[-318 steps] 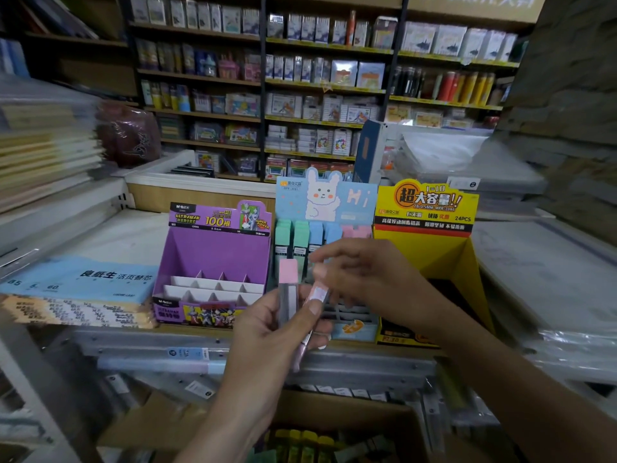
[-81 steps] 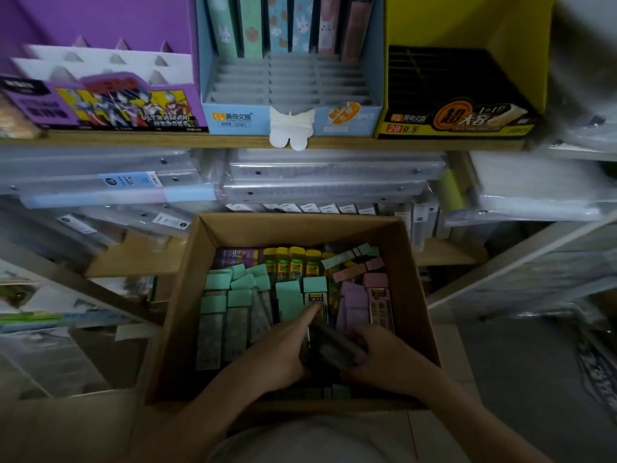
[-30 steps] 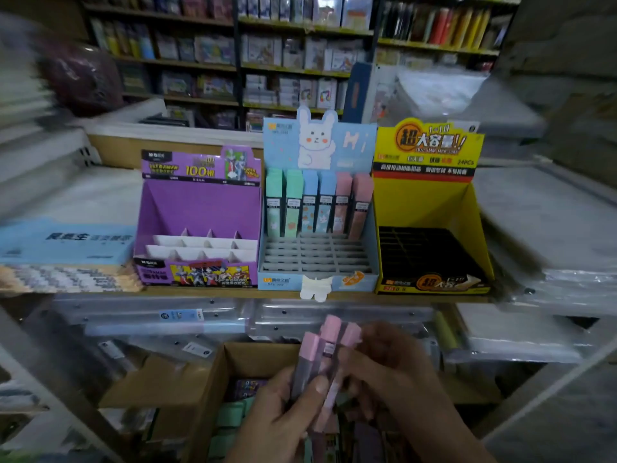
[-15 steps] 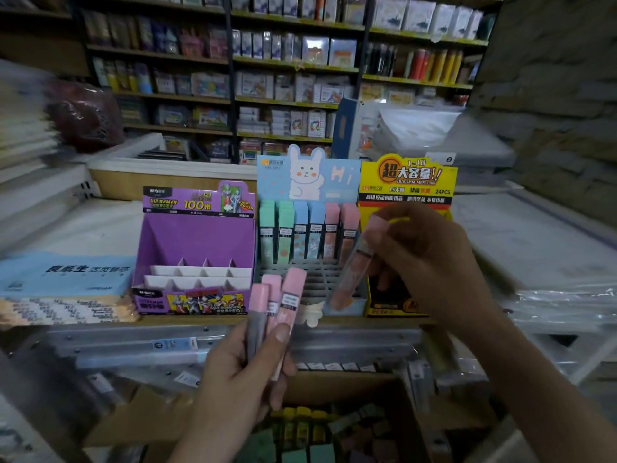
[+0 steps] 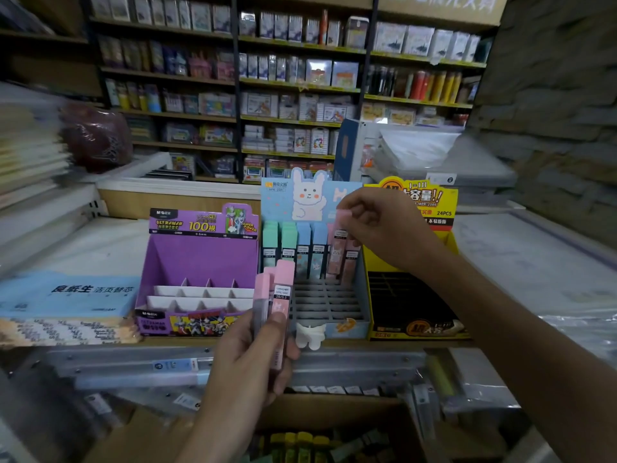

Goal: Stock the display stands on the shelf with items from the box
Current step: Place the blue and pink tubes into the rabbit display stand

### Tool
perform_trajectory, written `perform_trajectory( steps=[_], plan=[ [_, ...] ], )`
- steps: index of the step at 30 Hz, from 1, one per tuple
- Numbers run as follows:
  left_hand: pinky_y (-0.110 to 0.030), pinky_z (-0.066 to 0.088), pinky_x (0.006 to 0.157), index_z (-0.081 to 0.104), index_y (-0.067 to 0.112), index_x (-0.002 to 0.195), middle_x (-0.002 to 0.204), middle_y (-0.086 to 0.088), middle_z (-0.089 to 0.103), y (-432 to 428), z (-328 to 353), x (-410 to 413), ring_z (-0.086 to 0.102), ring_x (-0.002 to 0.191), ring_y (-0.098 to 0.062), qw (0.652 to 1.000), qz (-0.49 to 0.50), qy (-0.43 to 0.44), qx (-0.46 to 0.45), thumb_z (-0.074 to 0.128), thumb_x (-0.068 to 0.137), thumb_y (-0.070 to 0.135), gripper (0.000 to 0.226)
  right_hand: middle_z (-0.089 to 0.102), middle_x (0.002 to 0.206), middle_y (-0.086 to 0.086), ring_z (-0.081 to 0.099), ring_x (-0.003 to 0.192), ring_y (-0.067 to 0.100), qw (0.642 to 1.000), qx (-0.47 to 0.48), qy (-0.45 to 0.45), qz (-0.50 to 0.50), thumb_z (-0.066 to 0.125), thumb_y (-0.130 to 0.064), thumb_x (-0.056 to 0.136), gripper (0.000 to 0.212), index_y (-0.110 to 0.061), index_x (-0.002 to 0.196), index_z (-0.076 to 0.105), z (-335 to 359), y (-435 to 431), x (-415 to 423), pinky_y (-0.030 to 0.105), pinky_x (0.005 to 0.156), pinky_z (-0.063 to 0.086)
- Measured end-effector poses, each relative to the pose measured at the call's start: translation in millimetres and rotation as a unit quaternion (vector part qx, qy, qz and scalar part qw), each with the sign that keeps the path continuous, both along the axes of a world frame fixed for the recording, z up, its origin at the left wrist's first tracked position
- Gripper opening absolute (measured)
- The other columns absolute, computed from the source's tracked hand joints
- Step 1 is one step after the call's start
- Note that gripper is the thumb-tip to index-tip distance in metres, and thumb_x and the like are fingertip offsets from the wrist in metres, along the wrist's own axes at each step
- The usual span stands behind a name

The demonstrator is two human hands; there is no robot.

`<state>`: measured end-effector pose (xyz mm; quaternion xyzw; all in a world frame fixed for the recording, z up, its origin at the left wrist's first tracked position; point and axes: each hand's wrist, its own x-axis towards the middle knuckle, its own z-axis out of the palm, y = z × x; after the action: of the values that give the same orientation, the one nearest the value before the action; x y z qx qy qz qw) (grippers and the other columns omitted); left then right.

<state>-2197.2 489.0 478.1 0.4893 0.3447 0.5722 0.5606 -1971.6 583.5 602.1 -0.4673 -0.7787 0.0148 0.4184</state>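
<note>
Three display stands sit on the shelf: a purple stand [image 5: 200, 262], a blue rabbit stand [image 5: 334, 325] and a yellow stand [image 5: 414, 309]. My left hand [image 5: 247, 365] grips a bunch of pink lead cases [image 5: 277, 295] upright in front of the blue stand. My right hand [image 5: 384, 225] pinches the top of one pink case [image 5: 340, 245], held upright at the back row of the blue stand, beside green, blue and pink cases [image 5: 293, 245] standing there. The cardboard box [image 5: 384, 416] lies open below the shelf, with yellow-capped items [image 5: 297, 446] inside.
A blue paper pack [image 5: 66, 292] lies left of the purple stand. Wrapped white stacks [image 5: 534, 262] fill the shelf to the right. Plastic-wrapped folders [image 5: 167, 369] lie under the shelf edge. Stocked shelves [image 5: 300, 88] stand behind.
My right hand has carried its pink case up and left to the blue stand's back row. My left hand still holds the remaining pink cases, slightly shifted right.
</note>
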Motion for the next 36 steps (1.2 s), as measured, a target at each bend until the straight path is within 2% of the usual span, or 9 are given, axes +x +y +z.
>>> perform_trajectory(
  steps=[4, 10, 14, 23, 25, 29, 31, 33, 36],
  plan=[
    [-0.021, 0.029, 0.039, 0.063, 0.022, 0.075, 0.074, -0.018, 0.065, 5, 0, 1, 0.040, 0.038, -0.018, 1.000, 0.001, -0.013, -0.005, 0.060, 0.087, 0.039, 0.021, 0.068, 0.084, 0.001, 0.063, 0.071, 0.011, 1.000, -0.016, -0.018, -0.001, 0.071, -0.005, 0.089, 0.017, -0.011, 0.104, 0.074, -4, 3, 2, 0.021, 0.066, 0.053],
    [-0.023, 0.030, 0.040, 0.065, 0.026, 0.075, 0.073, -0.015, 0.066, 7, -1, 2, 0.040, 0.038, -0.017, 1.000, -0.007, -0.015, -0.007, 0.058, 0.093, 0.031, 0.020, 0.067, 0.081, 0.004, 0.065, 0.074, 0.021, 1.000, -0.028, -0.009, 0.007, 0.074, -0.005, 0.086, 0.014, -0.012, 0.097, 0.069, -9, 5, 4, 0.026, 0.064, 0.055],
    [-0.024, 0.031, 0.038, 0.069, 0.028, 0.076, 0.072, -0.014, 0.065, 6, 0, 3, 0.041, 0.038, -0.016, 1.000, -0.011, -0.003, -0.005, 0.053, 0.102, 0.021, 0.031, 0.066, 0.080, 0.000, 0.061, 0.072, 0.012, 1.000, -0.022, 0.011, 0.007, 0.076, -0.008, 0.087, 0.011, -0.011, 0.095, 0.070, -13, 7, 2, 0.017, 0.063, 0.048],
    [-0.021, 0.031, 0.035, 0.065, 0.016, 0.081, 0.071, -0.015, 0.063, 4, 6, 6, 0.039, 0.038, -0.015, 1.000, 0.002, -0.017, -0.020, 0.057, 0.100, 0.019, 0.021, 0.060, 0.069, -0.009, 0.052, 0.058, 0.003, 0.999, -0.036, -0.001, 0.014, 0.079, -0.008, 0.083, 0.011, -0.008, 0.084, 0.069, -10, 10, 6, 0.013, 0.056, 0.042],
    [-0.021, 0.031, 0.035, 0.066, 0.018, 0.078, 0.071, -0.015, 0.063, 3, 8, 7, 0.039, 0.038, -0.015, 1.000, 0.002, -0.017, -0.019, 0.057, 0.100, 0.019, 0.024, 0.059, 0.067, -0.010, 0.051, 0.057, 0.002, 0.999, -0.032, 0.003, 0.013, 0.079, -0.006, 0.084, 0.009, -0.007, 0.083, 0.069, -13, 10, 4, 0.012, 0.056, 0.039],
    [-0.022, 0.031, 0.035, 0.067, 0.024, 0.072, 0.070, -0.013, 0.064, 1, 10, 7, 0.041, 0.040, -0.016, 1.000, -0.002, -0.007, -0.013, 0.056, 0.100, 0.023, 0.030, 0.062, 0.072, 0.003, 0.055, 0.070, 0.011, 1.000, -0.015, 0.008, 0.003, 0.080, -0.010, 0.083, 0.008, -0.007, 0.083, 0.072, -19, 8, -4, 0.020, 0.065, 0.042],
    [-0.020, 0.030, 0.035, 0.065, 0.016, 0.078, 0.064, -0.010, 0.062, 2, 10, 7, 0.041, 0.038, -0.014, 1.000, -0.001, -0.004, -0.011, 0.057, 0.100, 0.025, 0.025, 0.062, 0.074, 0.009, 0.053, 0.077, 0.016, 1.000, 0.013, -0.017, -0.018, 0.081, -0.012, 0.082, 0.008, -0.009, 0.080, 0.074, -21, 7, -6, 0.019, 0.072, 0.039],
    [-0.020, 0.029, 0.035, 0.062, 0.006, 0.082, 0.056, -0.006, 0.057, 2, 8, 7, 0.040, 0.036, -0.013, 1.000, 0.004, 0.003, -0.009, 0.057, 0.099, 0.029, 0.029, 0.060, 0.075, 0.006, 0.049, 0.079, 0.013, 0.998, 0.035, -0.041, -0.031, 0.083, -0.015, 0.080, 0.007, -0.012, 0.078, 0.076, -22, 7, -7, 0.013, 0.074, 0.034],
    [-0.021, 0.029, 0.036, 0.065, 0.013, 0.072, 0.055, -0.013, 0.053, 3, 8, 8, 0.039, 0.037, -0.015, 1.000, 0.004, 0.007, -0.001, 0.058, 0.098, 0.032, 0.033, 0.055, 0.085, -0.001, 0.047, 0.089, 0.015, 0.996, 0.037, -0.061, -0.047, 0.082, -0.018, 0.082, 0.007, -0.015, 0.080, 0.076, -26, 7, -5, 0.013, 0.077, 0.032]
  ],
)
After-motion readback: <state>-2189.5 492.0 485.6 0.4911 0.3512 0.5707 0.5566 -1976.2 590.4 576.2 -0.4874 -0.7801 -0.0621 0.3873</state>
